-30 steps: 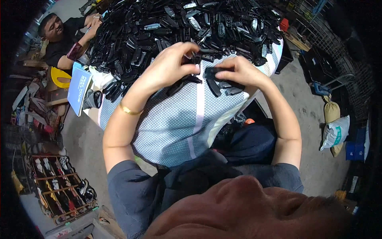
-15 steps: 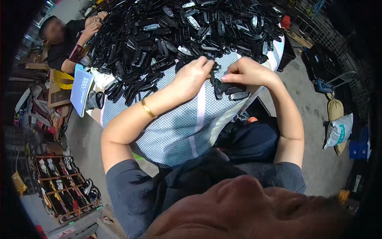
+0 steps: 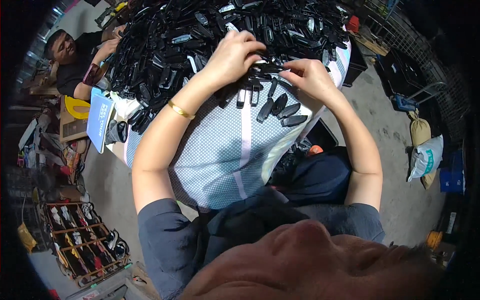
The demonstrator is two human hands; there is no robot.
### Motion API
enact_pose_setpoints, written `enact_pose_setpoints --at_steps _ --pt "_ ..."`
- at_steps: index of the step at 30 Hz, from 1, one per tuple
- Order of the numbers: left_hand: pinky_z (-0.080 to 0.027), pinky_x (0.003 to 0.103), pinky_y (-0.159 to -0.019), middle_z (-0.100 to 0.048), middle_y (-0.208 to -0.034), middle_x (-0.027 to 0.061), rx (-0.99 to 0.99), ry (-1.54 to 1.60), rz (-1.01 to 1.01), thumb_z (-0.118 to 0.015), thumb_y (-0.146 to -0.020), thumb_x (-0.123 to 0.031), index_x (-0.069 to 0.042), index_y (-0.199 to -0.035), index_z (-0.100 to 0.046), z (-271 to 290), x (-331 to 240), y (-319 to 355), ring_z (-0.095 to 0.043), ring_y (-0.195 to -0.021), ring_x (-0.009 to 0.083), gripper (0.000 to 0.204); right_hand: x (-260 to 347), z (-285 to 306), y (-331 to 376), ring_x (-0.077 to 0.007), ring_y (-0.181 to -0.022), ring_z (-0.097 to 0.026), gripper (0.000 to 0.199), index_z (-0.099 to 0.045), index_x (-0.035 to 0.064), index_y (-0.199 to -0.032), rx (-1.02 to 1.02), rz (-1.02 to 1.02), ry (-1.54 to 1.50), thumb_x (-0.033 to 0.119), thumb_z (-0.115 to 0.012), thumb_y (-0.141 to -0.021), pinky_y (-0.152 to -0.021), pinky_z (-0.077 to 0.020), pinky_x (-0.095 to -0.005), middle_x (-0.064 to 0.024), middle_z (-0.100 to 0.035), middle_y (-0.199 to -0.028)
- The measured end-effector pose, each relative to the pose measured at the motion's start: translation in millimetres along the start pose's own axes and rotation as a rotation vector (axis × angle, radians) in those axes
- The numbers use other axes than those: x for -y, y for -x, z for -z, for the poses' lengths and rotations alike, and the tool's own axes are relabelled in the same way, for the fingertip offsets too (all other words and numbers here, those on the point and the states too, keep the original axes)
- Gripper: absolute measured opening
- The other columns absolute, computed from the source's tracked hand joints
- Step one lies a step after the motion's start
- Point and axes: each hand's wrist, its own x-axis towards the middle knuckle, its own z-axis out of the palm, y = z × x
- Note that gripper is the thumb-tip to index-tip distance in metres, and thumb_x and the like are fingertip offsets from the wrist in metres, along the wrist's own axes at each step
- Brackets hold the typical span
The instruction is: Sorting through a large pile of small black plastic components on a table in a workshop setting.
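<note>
Two hands at upper centre: left hand [image 3: 231, 56] and right hand [image 3: 309, 76], fingers pinched together on one black plastic piece [image 3: 264, 67] beside the heap [image 3: 200, 30] on the desk [image 3: 220, 150]. Advice: press squarely, ends aligned.

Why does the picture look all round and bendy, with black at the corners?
Head view: a fisheye lens bends the table's edge and leaves black corners; daylight puts shiny glints on the black plastic pieces; the left hand and right hand look sharp.
</note>
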Motion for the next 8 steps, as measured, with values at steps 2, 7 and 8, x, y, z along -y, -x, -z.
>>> enact_pose_setpoints --at_steps 2,7,8 --pt "-0.042 0.036 -0.083 -0.055 -0.100 0.0094 -0.034 -0.081 -0.136 -0.066 -0.071 -0.011 -0.007 -0.101 -0.063 -8 8 -9 -0.049 -0.095 0.0280 0.030 -5 -4 -3 -0.0287 -0.067 -0.063 0.030 -0.067 0.0038 -0.088 -0.053 0.026 -0.063 0.029 -0.068 -0.072 -0.063 -0.0499 -0.0344 -0.0156 -0.064 -0.074" --pt "-0.041 0.037 -0.084 -0.054 -0.100 0.0086 0.123 -0.221 -0.088 -0.063 -0.073 -0.015 -0.009 -0.098 -0.064 -26 3 -26 -0.047 -0.097 0.0268 0.026 0 -2 -9 -0.0263 -0.073 -0.063 0.027 -0.067 0.0022 -0.088 -0.078 0.053 -0.016 0.023 -0.067 -0.070 -0.067 -0.0498 -0.0326 -0.0146 -0.064 -0.083" --pt "-0.041 0.037 -0.085 -0.054 -0.101 0.0097 0.164 -0.257 -0.071 -0.064 -0.072 -0.012 -0.008 -0.100 -0.063 -24 1 -30 -0.047 -0.097 0.0279 0.029 -2 -1 -9 -0.0270 -0.073 -0.063 0.028 -0.067 0.0026 -0.087 -0.083 0.040 -0.018 0.025 -0.067 -0.069 -0.068 -0.0498 -0.0334 -0.0148 -0.064 -0.083"
